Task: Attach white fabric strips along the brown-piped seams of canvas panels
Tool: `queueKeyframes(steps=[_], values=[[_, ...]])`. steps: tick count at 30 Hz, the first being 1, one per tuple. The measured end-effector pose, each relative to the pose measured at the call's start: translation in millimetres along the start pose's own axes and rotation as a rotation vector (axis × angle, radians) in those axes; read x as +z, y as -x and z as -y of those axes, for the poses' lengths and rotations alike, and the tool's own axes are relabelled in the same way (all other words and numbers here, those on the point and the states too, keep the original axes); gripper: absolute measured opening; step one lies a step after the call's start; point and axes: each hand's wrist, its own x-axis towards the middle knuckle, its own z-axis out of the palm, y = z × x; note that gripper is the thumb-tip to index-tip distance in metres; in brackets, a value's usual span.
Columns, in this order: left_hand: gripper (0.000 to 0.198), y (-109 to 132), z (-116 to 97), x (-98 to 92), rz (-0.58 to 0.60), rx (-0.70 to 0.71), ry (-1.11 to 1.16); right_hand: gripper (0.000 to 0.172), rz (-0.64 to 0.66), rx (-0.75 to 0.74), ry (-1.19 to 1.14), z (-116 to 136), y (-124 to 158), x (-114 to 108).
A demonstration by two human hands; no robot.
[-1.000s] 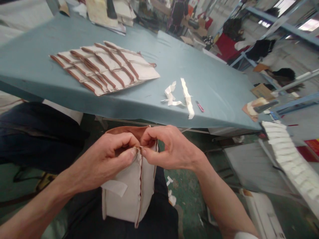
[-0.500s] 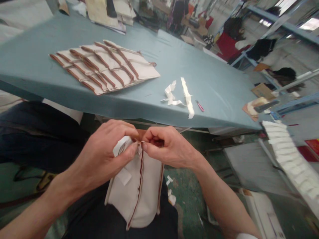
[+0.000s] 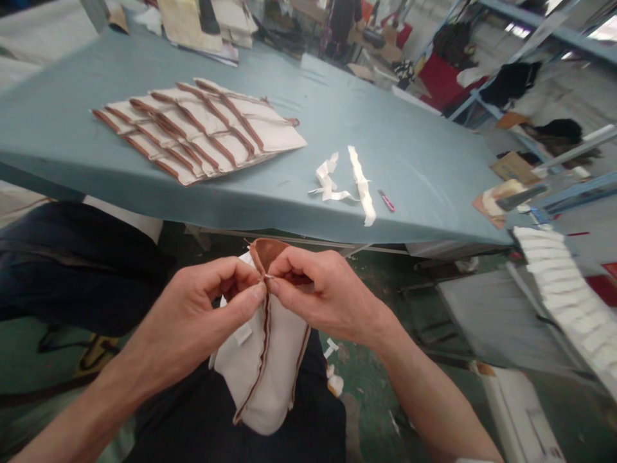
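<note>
A white fabric piece (image 3: 282, 360) with brown-edged seams hangs over my lap, its brown inside showing at the open top. My left hand (image 3: 207, 315) pinches the top of the middle seam between thumb and fingers. Right beside it, my right hand (image 3: 322, 289) pinches the same spot, with a tiny light bit at its fingertips, too small to name. A white tag (image 3: 243, 334) lies on the fabric below my left hand.
On the blue table (image 3: 337, 116) lie a stack of similar brown-edged white pieces (image 3: 202, 132), crumpled white strips (image 3: 361, 186) and a small pink tool (image 3: 386, 200). A row of folded white material (image 3: 563, 283) stands at the right. A dark-clothed leg is at the left.
Both hands have shifted slightly left with the fabric piece. Its top now shows more of the brown inside, and its lower end has swung up a little.
</note>
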Motion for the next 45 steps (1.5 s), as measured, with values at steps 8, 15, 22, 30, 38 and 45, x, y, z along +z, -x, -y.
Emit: queueKeyframes(steps=[8, 15, 22, 30, 38, 45], values=[[0.030, 3.3, -7.8, -2.2, -0.034, -0.026, -0.016, 0.013, -0.026, -0.010, 0.030, 7.3, -2.1, 5.1], [0.026, -4.8, -3.1, -10.7, 0.020, 0.050, -0.012, 0.013, 0.059, 0.092, -0.155, -2.5, -10.5, 9.0], [0.019, -3.5, 10.0, -10.1, -0.022, 0.200, -0.018, 0.011, 0.057, -0.038, -0.287, -9.8, -9.9, 14.4], [0.008, 6.6, 9.0, -11.8, -0.165, 0.303, -0.138, 0.013, -0.028, -0.246, -0.164, -4.9, -2.6, 20.7], [0.017, -8.3, 1.9, -24.2, 0.076, 0.624, -0.243, 0.012, -0.085, -0.347, -0.029, -4.2, 1.3, 21.7], [0.016, -14.5, -10.2, -18.8, 0.045, 0.601, -0.239, 0.008, -0.056, -0.200, -0.134, -13.2, 3.3, 18.3]])
